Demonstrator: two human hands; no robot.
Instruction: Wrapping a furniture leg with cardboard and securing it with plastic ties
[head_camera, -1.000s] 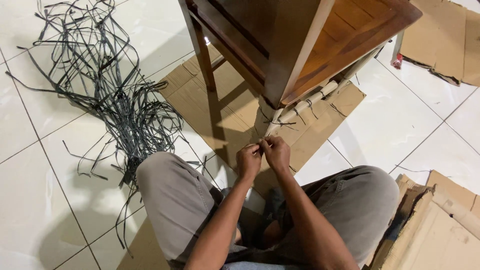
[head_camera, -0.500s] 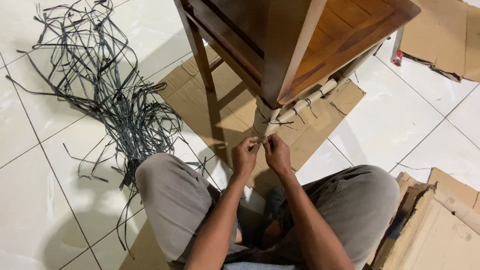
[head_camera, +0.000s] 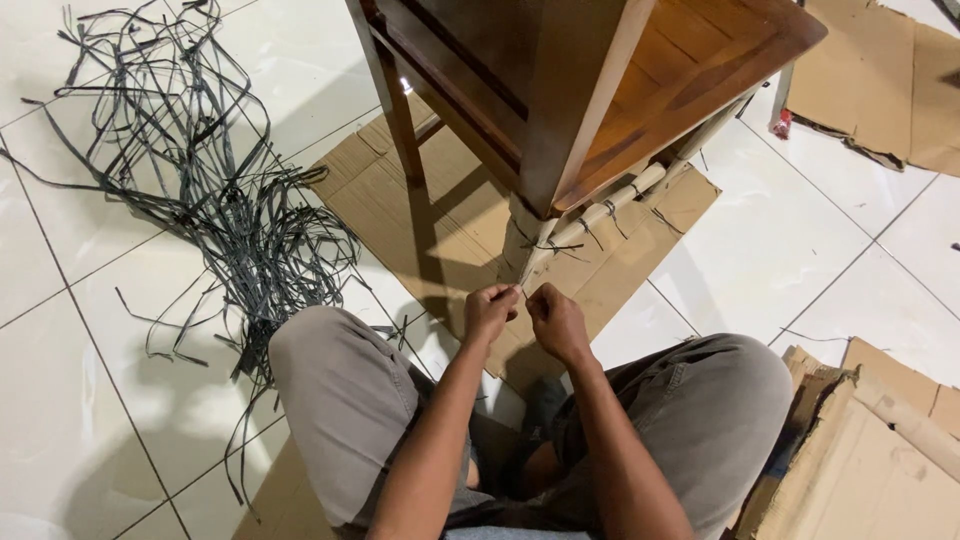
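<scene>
A brown wooden chair (head_camera: 600, 90) stands on flat cardboard (head_camera: 450, 220) in front of me. Its front leg (head_camera: 525, 245) and the lower rail (head_camera: 610, 205) are wrapped in pale paper and tied with thin dark strips. My left hand (head_camera: 488, 310) and my right hand (head_camera: 556, 320) meet just below that wrapped leg. Both pinch the ends of a thin dark strip (head_camera: 522, 291) between fingertips. My knees in grey trousers sit to either side of my arms.
A big tangle of dark plastic strips (head_camera: 200, 170) lies on the white tile floor at the left. More cardboard pieces (head_camera: 880, 80) lie at the top right, and a crumpled cardboard pile (head_camera: 870, 450) sits at the lower right by my knee.
My hands have dropped slightly lower and drawn a little apart while still pinching the strip. The view has shifted a bit; the chair stays put.
</scene>
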